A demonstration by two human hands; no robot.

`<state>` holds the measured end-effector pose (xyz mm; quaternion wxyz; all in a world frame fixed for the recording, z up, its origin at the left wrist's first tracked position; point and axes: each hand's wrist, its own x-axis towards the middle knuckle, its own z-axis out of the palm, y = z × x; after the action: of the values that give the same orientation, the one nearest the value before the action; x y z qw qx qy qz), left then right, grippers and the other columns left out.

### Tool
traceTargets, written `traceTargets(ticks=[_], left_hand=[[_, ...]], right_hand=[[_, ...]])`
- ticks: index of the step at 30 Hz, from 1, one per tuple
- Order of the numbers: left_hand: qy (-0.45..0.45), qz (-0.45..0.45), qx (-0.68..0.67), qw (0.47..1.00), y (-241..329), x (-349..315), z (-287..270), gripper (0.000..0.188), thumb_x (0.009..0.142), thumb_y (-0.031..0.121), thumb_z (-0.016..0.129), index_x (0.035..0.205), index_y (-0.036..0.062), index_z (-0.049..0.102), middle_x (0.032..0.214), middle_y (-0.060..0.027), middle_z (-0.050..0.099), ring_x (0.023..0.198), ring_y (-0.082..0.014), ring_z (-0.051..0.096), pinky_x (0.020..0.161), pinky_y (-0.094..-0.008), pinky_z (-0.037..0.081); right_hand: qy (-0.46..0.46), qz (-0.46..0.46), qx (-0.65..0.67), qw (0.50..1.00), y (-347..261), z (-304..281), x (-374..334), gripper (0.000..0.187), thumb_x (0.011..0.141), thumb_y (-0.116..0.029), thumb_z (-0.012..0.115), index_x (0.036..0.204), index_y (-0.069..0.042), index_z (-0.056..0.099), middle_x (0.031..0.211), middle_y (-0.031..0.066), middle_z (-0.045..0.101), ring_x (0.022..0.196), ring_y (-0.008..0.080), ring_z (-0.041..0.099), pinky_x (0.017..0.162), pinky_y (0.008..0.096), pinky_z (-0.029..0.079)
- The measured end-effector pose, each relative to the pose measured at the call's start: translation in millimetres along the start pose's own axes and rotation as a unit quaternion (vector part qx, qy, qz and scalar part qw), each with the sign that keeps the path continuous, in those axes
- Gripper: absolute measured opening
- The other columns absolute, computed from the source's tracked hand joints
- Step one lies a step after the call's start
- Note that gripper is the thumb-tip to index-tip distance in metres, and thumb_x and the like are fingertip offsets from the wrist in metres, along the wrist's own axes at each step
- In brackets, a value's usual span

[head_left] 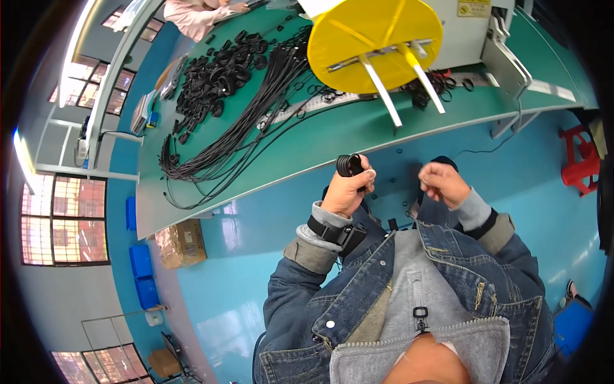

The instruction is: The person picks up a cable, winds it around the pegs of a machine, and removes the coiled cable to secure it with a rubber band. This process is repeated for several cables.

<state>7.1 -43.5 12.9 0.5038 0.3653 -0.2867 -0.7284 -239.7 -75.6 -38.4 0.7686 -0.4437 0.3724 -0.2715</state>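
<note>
My left hand (348,192) is closed around a small coil of black cable (348,165), whose loops stand up above the fingers. To its right, apart from it, my right hand (444,184) has its fingers curled in a pinch. Whatever that pinch may hold is too small or hidden to name. Both hands are in front of the table edge, over my lap. Beyond them, a long bundle of loose black cables (249,131) lies across the green table (211,208), some ends near its front edge.
A yellow disc (339,38) with two protruding metal rods (380,93) belongs to a machine at the table's front. Many coiled black cables (211,77) are heaped at the back left, near another person's pink sleeve (195,16). A red stool (581,160) stands right; a cardboard box (181,244) sits left.
</note>
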Motion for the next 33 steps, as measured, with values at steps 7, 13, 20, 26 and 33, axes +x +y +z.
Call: traceTargets(ticks=[7, 13, 20, 26, 33], left_hand=[[0.052, 0.032, 0.037, 0.997, 61.7, 11.6, -15.8, 0.024, 0.073, -0.001, 0.062, 0.092, 0.0062, 0.051, 0.072, -0.0002, 0.050, 0.060, -0.0100, 0.046, 0.052, -0.0225, 0.038], [0.038, 0.042, 0.372, 0.927, 44.3, 12.3, 9.6, 0.027, 0.070, 0.002, 0.065, 0.094, 0.0038, 0.052, 0.073, 0.0001, 0.051, 0.061, -0.0073, 0.049, 0.054, -0.0191, 0.040], [-0.032, 0.138, 0.353, 0.925, -8.8, 2.2, 10.2, 0.029, 0.071, 0.008, 0.064, 0.096, -0.0013, 0.053, 0.084, -0.0105, 0.059, 0.076, -0.0160, 0.057, 0.064, -0.0292, 0.046], [-0.016, 0.137, 0.475, 0.869, -19.1, -1.8, -4.5, 0.020, 0.074, 0.008, 0.060, 0.091, -0.0026, 0.055, 0.086, -0.0138, 0.060, 0.080, -0.0177, 0.057, 0.067, -0.0331, 0.047], [0.073, 0.058, 0.448, 0.889, 82.1, 30.2, -30.8, 0.010, 0.075, 0.012, 0.060, 0.078, 0.0022, 0.058, 0.066, -0.0027, 0.058, 0.060, -0.0111, 0.051, 0.057, -0.0290, 0.044]], right_hand=[[0.045, 0.064, 0.027, 0.997, 26.9, -13.2, 0.3, 0.012, 0.086, -0.016, 0.051, 0.087, -0.004, 0.053, 0.066, 0.0018, 0.054, 0.048, 0.0054, 0.046, 0.042, 0.0167, 0.037], [0.017, -0.208, -0.195, 0.958, -44.3, 51.5, 20.5, 0.031, 0.090, -0.023, 0.041, 0.111, 0.001, 0.043, 0.068, 0.0058, 0.054, 0.056, 0.0111, 0.049, 0.048, 0.0256, 0.040], [0.049, -0.365, -0.567, 0.736, -73.5, 104.9, 25.4, 0.050, 0.085, -0.035, 0.049, 0.117, 0.003, 0.040, 0.070, 0.0154, 0.056, 0.062, 0.0295, 0.057, 0.054, 0.0370, 0.045], [0.048, -0.294, -0.606, 0.738, -64.5, 118.0, 28.1, 0.051, 0.083, -0.034, 0.053, 0.117, 0.002, 0.041, 0.067, 0.0160, 0.057, 0.063, 0.0329, 0.058, 0.056, 0.0391, 0.046], [0.053, -0.253, -0.420, 0.870, -60.7, 91.3, 34.7, 0.035, 0.083, -0.018, 0.053, 0.112, 0.000, 0.045, 0.056, 0.0114, 0.050, 0.049, 0.0230, 0.051, 0.048, 0.0329, 0.039]])
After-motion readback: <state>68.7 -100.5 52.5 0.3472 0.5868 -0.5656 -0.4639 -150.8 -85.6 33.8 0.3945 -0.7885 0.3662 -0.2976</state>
